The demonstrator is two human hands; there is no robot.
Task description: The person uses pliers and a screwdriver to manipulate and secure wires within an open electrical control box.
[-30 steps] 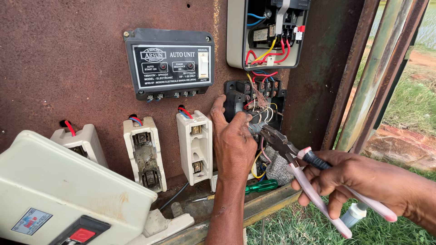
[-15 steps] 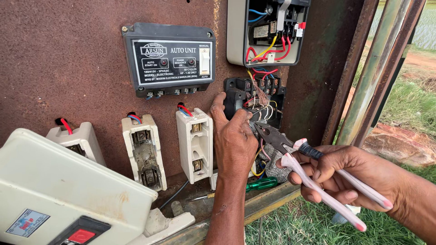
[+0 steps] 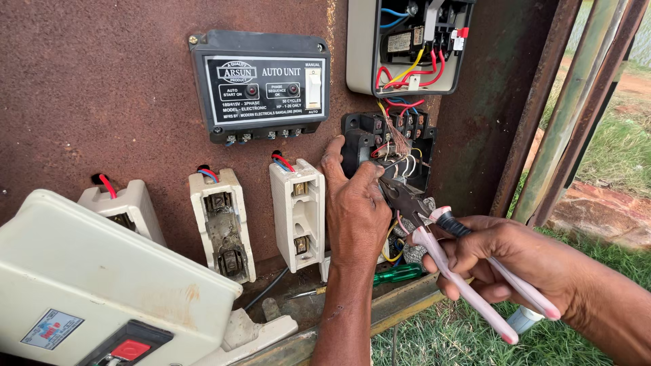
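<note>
The pliers (image 3: 434, 237), with pale pink handles, sit in the right hand (image 3: 505, 254), whose grip is clamped around those handles; their dark nose meets the bare wires (image 3: 400, 159) at the black terminal block (image 3: 386, 146) on the rusty panel (image 3: 102, 88). The left hand (image 3: 356, 207) rests against the block, its grip pinched together on the wires. Left of it stand three white fuse holders (image 3: 297, 213); a green screwdriver (image 3: 397, 274) lies on the ledge below

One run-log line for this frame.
left hand: on wires at black terminal block | right hand: gripping pink-handled pliers, nose at wires
</note>
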